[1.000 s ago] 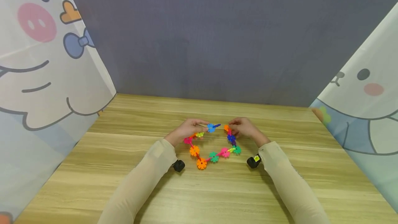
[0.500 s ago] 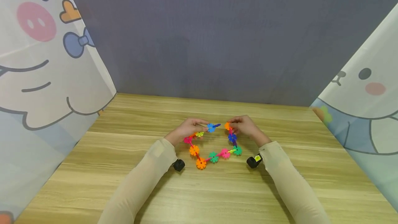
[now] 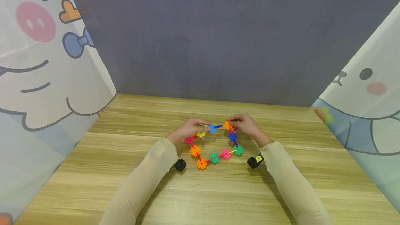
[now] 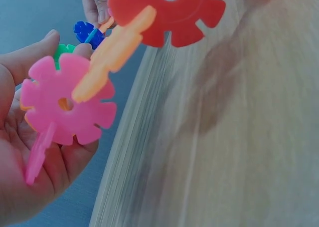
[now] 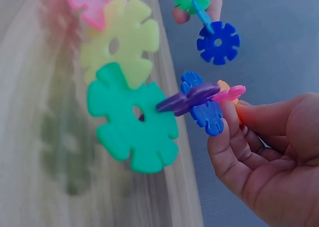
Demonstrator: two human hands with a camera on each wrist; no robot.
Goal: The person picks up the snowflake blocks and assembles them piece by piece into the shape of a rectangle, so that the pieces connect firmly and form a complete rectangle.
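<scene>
A chain of notched plastic interlocking discs hangs between both hands as a loop with a gap at its far side. My left hand (image 3: 192,127) pinches one end portion, by the light blue disc (image 3: 212,128) and yellow-green disc (image 3: 201,134). A dark blue disc (image 5: 218,42) ends that side, edge-on in the head view. Across a small gap, my right hand (image 3: 245,124) pinches the orange disc (image 3: 227,125) at the other end. Beneath it hang a blue disc (image 3: 232,137) and a green disc (image 5: 109,122). A pink disc (image 4: 45,97) lies against the left palm.
The chain's near part, with an orange disc (image 3: 201,164) and a pink disc (image 3: 226,153), droops over the wooden table (image 3: 218,197). A grey panel (image 3: 200,37) stands behind. Cartoon-printed cloths flank the left (image 3: 47,79) and right (image 3: 368,107).
My right hand has risen slightly and shifted a little left, turning the orange end disc closer to the dark blue one. The left hand stays nearly still.
</scene>
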